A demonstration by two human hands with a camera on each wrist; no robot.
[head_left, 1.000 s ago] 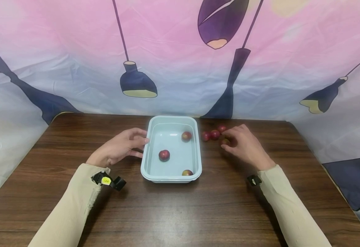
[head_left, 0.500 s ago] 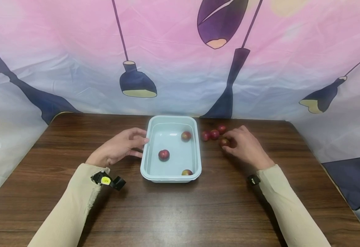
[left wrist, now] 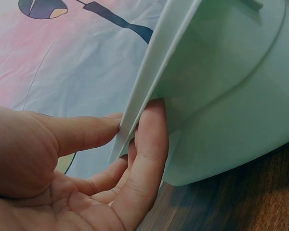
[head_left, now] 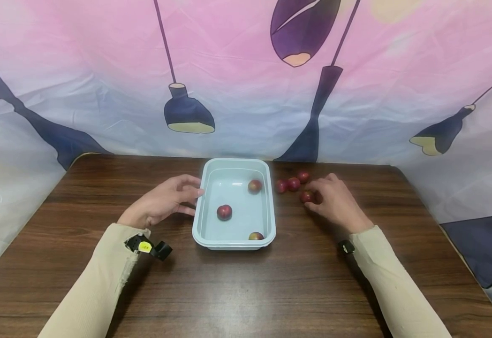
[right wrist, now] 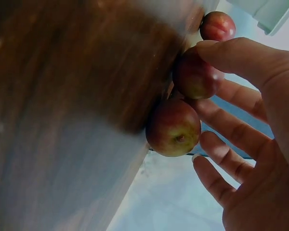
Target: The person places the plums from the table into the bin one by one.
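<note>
My left hand (head_left: 167, 199) pinches the left rim of a pale blue-green plastic tray (head_left: 198, 225), thumb on the rim and fingers below it, as the left wrist view (left wrist: 135, 159) also shows. Inside the tray lie a dark red plum (head_left: 224, 212), a red-yellow plum (head_left: 254, 186) and a third plum (head_left: 256, 236) partly hidden by the near wall. To the right, my right hand (head_left: 334, 199) holds a plum (head_left: 306, 196) at the table between thumb and fingers. In the right wrist view, the thumb lies against a plum (right wrist: 197, 74); another plum (right wrist: 173, 129) sits by the fingertips.
Three more red plums, the nearest to the tray being one plum (head_left: 281, 186), lie in a short row between tray and right hand. The brown wooden table (head_left: 237, 291) ends at a printed cloth backdrop (head_left: 246, 117). Black cameras sit at both wrists.
My right hand has shifted slightly right and toward me, and the plum at its fingers shows more of its red side. My left hand and the tray stay put.
</note>
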